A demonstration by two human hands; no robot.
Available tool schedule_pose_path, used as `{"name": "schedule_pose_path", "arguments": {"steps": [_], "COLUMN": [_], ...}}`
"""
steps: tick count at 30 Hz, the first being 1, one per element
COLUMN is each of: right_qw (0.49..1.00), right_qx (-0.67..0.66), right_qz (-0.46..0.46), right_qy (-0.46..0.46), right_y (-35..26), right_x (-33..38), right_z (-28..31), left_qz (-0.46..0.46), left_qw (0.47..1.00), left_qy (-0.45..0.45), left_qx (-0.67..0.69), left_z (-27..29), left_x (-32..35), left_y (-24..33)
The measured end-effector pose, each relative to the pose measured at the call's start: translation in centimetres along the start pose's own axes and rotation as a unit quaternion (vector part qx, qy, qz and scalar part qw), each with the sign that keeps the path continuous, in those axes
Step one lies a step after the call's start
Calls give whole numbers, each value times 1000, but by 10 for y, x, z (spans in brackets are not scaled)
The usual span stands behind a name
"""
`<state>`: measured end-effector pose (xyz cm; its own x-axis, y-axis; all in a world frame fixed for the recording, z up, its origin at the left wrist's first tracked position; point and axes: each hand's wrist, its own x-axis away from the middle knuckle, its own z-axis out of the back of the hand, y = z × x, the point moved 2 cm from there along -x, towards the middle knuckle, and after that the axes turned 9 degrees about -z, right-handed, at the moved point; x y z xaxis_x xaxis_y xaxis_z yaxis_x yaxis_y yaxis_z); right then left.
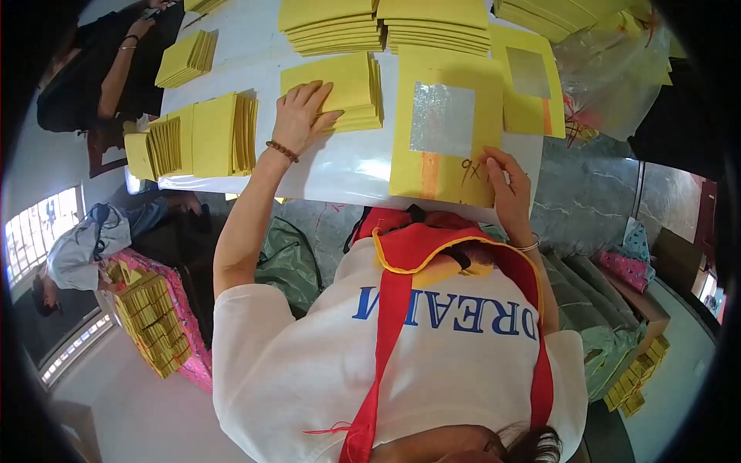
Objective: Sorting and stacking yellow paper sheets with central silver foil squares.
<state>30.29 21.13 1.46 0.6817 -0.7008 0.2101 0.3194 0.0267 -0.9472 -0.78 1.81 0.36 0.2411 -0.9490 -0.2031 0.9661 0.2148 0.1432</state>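
Observation:
My left hand lies with fingers spread over the top of a small stack of folded yellow paper. A larger yellow paper sheet, bearing a silver foil square and an orange stripe, lies to its right near the table's front edge. At that sheet's right side rests my right hand, thumb and fingers apart and touching the border, not closed round it. Another sheet with a silver square lies partly under the larger one, at its far right.
Tall stacks of yellow paper stand at the table's far side. More bundles line its left end. A clear plastic bag sits at the right corner. A person is at the far left; another is beside a filled box.

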Motion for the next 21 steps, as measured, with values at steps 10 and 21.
{"name": "schedule_pose_path", "arguments": {"steps": [10,21], "right_qw": [1000,1000], "right_qx": [1,7], "right_qz": [12,21], "right_qy": [6,21], "right_y": [2,0], "right_x": [-3,-4], "right_z": [-1,-1], "left_qz": [-62,-82], "left_qw": [986,981], "left_qy": [-41,66], "left_qx": [-150,-161], "left_z": [-5,-9], "left_x": [-9,2], "left_y": [22,27]}}
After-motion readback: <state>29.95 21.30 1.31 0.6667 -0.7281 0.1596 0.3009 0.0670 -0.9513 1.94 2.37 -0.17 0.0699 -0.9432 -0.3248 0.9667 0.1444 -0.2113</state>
